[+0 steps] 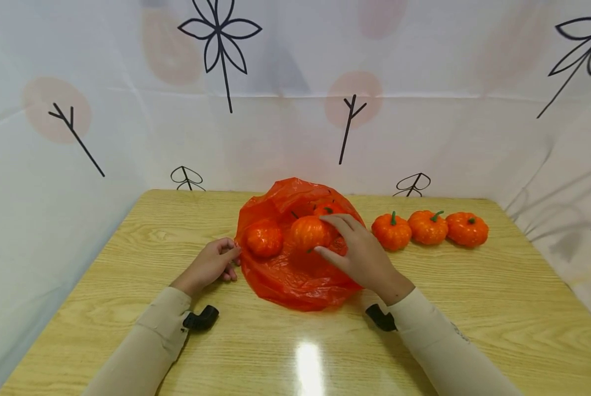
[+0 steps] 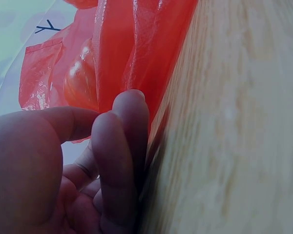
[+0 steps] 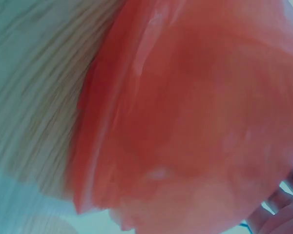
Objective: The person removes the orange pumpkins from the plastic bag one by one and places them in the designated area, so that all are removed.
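Observation:
A red plastic bag lies spread with its mouth facing up on the wooden table. My left hand pinches its left edge, and the left wrist view shows thumb and fingertips at the red film. My right hand holds a small orange pumpkin over the bag's mouth, with thumb and fingers curved about its right side. Inside the bag sit another pumpkin at left and a partly hidden one at the back. In the right wrist view the bag hides most of that hand.
To the right of the bag, three orange pumpkins with green stems stand in a row: a near one, a middle one and a far-right one. Behind the table hangs a white patterned cloth.

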Demonstrator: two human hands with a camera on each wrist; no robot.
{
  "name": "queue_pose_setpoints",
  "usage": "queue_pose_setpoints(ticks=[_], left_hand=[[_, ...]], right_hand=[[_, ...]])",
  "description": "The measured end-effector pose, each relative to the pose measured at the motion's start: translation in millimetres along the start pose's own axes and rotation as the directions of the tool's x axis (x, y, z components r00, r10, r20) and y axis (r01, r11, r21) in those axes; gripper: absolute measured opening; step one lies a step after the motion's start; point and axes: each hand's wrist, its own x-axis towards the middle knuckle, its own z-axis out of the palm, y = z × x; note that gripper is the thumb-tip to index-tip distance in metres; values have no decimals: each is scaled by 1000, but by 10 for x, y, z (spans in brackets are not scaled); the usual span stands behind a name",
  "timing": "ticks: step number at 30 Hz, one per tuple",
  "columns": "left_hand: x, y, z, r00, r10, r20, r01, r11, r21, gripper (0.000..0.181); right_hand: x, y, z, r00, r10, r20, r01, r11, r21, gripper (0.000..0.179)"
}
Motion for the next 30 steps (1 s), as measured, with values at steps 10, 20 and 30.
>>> queue_pose_setpoints(ticks=[10,20,30], left_hand=[[10,-15,-13,1000,18,8,-18,999,28,28],[7,-9,-9,1000,11,3,-11,1000,26,28],[10,-5,-4,1000,6,-1,-6,1000,26,27]], right_hand=[[-83,76,-88,989,144,35,-147,984,97,63],[-177,97,-189,982,186,31,-188,965,185,66],[-303,166,-301,988,154,7,-151,963,221,61]])
